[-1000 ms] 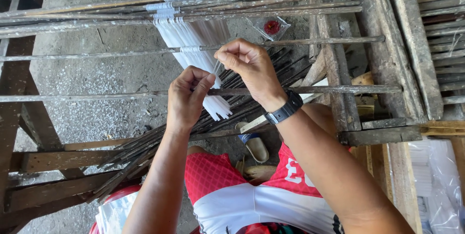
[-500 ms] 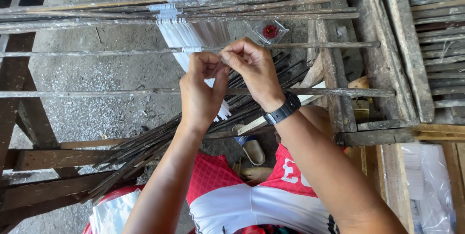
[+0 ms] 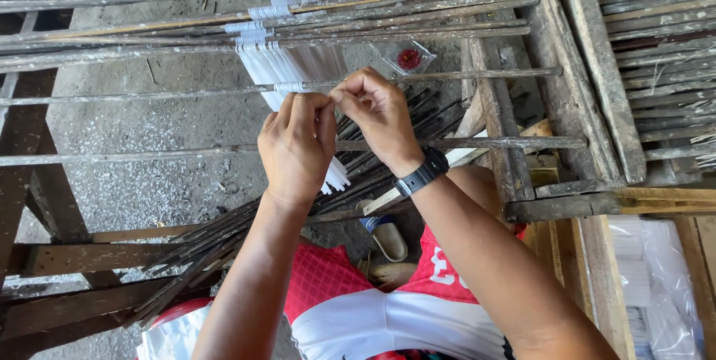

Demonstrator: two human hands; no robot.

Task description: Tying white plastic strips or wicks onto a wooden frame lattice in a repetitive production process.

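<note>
I have my left hand (image 3: 294, 147) and right hand (image 3: 377, 118) meeting at the thin rod (image 3: 462, 74), fingers pinched on a white strand (image 3: 328, 103) by the hanging white bundle (image 3: 287, 65), kept taut for tying.

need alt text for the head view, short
Seen from above, a person's left hand and right hand meet fingertip to fingertip at a thin wooden rod from which white strands hang. A dark bundle of sticks lies slanted below, inside a rough wooden frame.
</note>
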